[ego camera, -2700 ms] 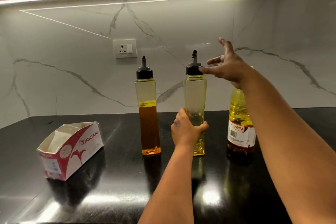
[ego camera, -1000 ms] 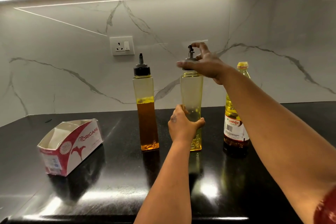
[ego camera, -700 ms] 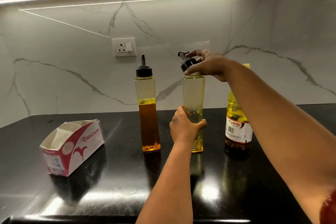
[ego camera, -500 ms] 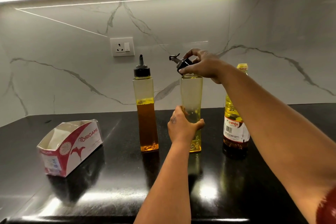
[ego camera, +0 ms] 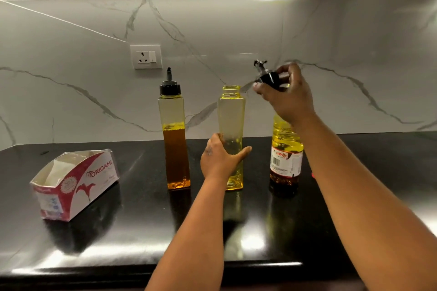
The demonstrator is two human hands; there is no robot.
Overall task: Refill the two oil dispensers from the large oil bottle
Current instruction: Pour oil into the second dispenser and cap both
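Head view: the near-empty clear yellow square dispenser (ego camera: 231, 125) is steadied upright on the black glossy counter (ego camera: 354, 196) by the left hand (ego camera: 221, 157), wrapped round its middle — presumably so its open neck stays put for pouring. Its black spouted cap (ego camera: 268, 75) is pinched in the right hand (ego camera: 287, 99), lifted clear to the right. The large yellow oil bottle (ego camera: 286, 151) stands just behind that forearm, partly hidden. The half-full amber capped dispenser (ego camera: 175, 134) stands just left; a red-and-white cardboard box (ego camera: 75, 182) sits well apart.
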